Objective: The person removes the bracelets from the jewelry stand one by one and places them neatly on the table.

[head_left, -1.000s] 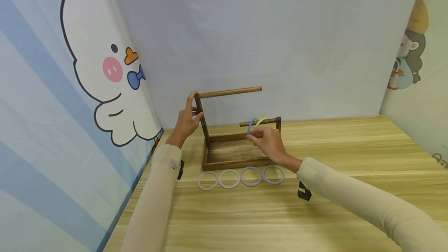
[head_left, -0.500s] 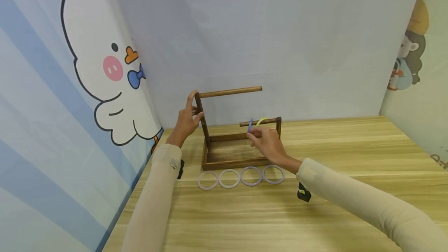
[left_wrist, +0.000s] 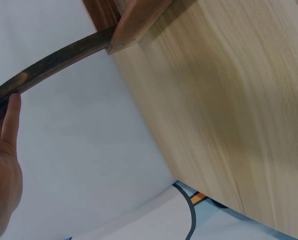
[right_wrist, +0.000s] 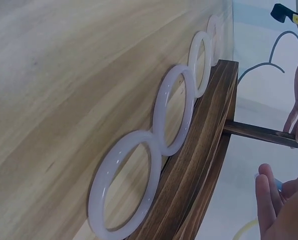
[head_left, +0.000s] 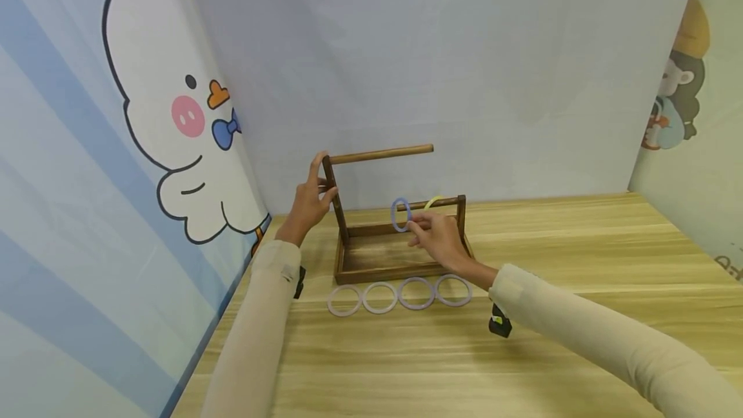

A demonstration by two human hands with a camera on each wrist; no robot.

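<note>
A dark wooden rack (head_left: 383, 269) stands on the table, with a tall left post (head_left: 335, 199) carrying an upper rod (head_left: 380, 154) and a short right post carrying a lower rod (head_left: 432, 203). My left hand (head_left: 310, 202) grips the tall post near its top; the left wrist view shows the post (left_wrist: 53, 62) against my fingers (left_wrist: 8, 120). With my right hand (head_left: 438, 237) I pinch a blue ring (head_left: 400, 215) at the lower rod's free left end. A yellow ring (head_left: 432, 201) hangs on that rod. Whether the blue ring is clear of the rod I cannot tell.
Several pale rings (head_left: 380, 297) lie in a row on the wooden table (head_left: 522, 366) just in front of the rack, seen close in the right wrist view (right_wrist: 176, 115). Printed backdrop walls stand close behind and on both sides.
My right hand has drawn the blue ring leftward along the lower rod to its free end and turned it face-on. The left hand has kept its hold on the post.
</note>
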